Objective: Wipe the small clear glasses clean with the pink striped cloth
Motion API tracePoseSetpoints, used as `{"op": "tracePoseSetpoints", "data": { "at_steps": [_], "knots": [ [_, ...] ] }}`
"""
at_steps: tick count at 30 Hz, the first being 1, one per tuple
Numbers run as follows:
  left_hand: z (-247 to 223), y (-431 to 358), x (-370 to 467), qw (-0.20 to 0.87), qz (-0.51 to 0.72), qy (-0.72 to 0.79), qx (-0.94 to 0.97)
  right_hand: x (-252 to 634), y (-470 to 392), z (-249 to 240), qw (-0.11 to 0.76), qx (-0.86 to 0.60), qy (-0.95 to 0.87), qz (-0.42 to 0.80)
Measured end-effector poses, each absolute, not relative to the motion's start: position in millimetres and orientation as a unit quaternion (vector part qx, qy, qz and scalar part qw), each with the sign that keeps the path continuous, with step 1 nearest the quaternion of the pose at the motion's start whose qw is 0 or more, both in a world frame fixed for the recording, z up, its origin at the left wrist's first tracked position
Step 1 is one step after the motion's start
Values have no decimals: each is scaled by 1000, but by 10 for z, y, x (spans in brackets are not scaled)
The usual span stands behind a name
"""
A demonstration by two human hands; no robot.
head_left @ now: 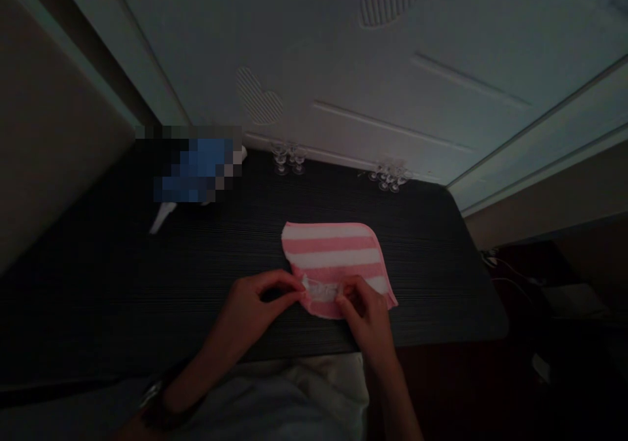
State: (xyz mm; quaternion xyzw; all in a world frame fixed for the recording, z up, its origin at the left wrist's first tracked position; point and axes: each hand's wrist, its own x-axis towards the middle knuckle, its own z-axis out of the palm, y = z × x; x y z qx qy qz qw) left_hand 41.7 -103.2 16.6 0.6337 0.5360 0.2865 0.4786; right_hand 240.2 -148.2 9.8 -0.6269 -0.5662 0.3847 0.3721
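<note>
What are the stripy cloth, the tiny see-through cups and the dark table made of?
Stripy cloth: fabric, probably towelling, since it looks soft and fuzzy.
Tiny see-through cups: clear, shiny glass or plastic; the look doesn't settle which.
Dark table: perhaps wood or a wood-look covering, fairly dull, with fine grain-like lines.

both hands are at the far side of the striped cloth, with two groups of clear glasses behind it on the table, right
No: the head view shows the left hand and right hand at the near side of the striped cloth, not the far side. The two groups of clear glasses are behind it on the table.
</note>
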Motion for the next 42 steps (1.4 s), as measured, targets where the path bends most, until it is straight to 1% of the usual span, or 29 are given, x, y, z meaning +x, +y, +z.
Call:
{"op": "tracePoseSetpoints", "data": {
  "at_steps": [8,12,16,22,29,33,38,42],
  "knots": [
    [133,-1083,454,470,307,528,637,2402,-1464,38,350,-641,-605,318],
    [123,-1107,476,457,323,531,636,2394,-1502,41,391,-609,-594,352],
    [120,-1124,500,459,342,535,621,2400,-1528,41,405,-588,-592,374],
    [103,-1160,476,457,368,522,619,2415,-1524,41,396,-598,-593,366],
    [38,-1184,456,453,385,501,629,2394,-1529,81,373,-605,-623,327],
    [53,-1216,419,421,397,493,650,2375,-1534,108,384,-612,-607,331],
    [106,-1330,293,363,388,500,684,2350,-1533,107,405,-611,-592,336],
    [54,-1427,183,309,368,514,710,2287,-1560,50,416,-618,-575,337]
  ]
}}
